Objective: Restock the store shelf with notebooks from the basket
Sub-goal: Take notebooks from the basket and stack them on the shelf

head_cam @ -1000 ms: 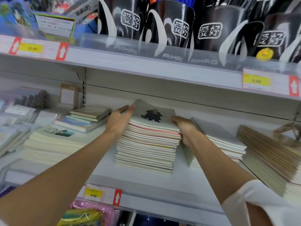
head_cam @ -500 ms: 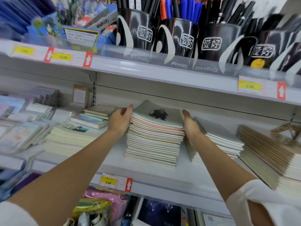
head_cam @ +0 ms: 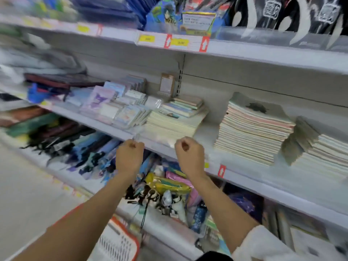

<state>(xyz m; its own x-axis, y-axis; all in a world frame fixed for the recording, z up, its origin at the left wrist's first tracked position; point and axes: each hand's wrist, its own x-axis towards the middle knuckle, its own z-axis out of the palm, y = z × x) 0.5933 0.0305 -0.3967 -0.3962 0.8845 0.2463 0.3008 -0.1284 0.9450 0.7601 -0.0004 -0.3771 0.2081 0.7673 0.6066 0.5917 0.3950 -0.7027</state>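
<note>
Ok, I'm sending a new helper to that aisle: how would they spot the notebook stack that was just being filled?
Find the middle shelf below the black pen cups. Right of the upright bracket stands the notebook stack, with a bare gap on its left. It is the tallest pile, with pink and cream edges, and its top cover bears a small black figure; the pile to its right leans against it.

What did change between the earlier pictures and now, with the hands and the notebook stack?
Both hands let go of the notebook stack and drew back: left hand and right hand now hang loosely curled, empty, before the shelf edge. The view swung left. The stack stayed on the shelf.
</note>
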